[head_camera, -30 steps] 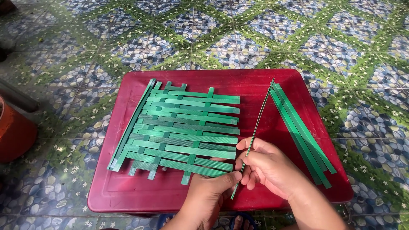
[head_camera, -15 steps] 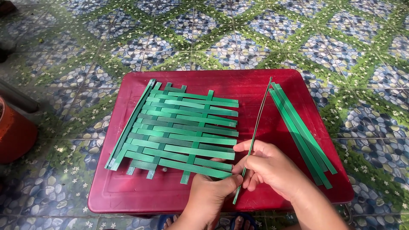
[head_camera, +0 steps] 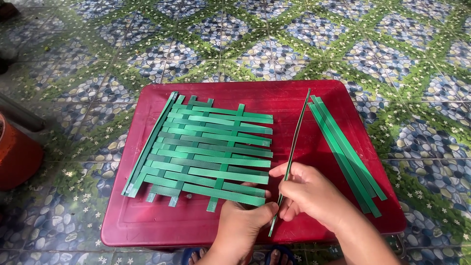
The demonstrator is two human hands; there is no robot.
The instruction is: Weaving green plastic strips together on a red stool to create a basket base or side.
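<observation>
Right hand (head_camera: 314,194) pinching green strip (head_camera: 293,147) edge-on, left hand (head_camera: 243,225) steadying woven mat (head_camera: 206,149) at lower centre; strip may twist, buckle.

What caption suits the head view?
Two hands, left and right, pinch one green strip beside a woven mat on a red tray.

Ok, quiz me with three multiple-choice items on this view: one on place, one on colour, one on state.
1. Where does the pile of loose green plastic strips lie on the dark red plastic lid?
A right of the woven mat
B left of it
C on the floor

2. What colour is the woven strip mat?
A yellow
B green
C white

3. What does the right hand grip?
A nothing
B scissors
C a single thin green strip

Answers: 1 A, the pile lies by the lid's right edge. 2 B, all its strips are green. 3 C, its fingers pinch that strip's lower part.
</observation>
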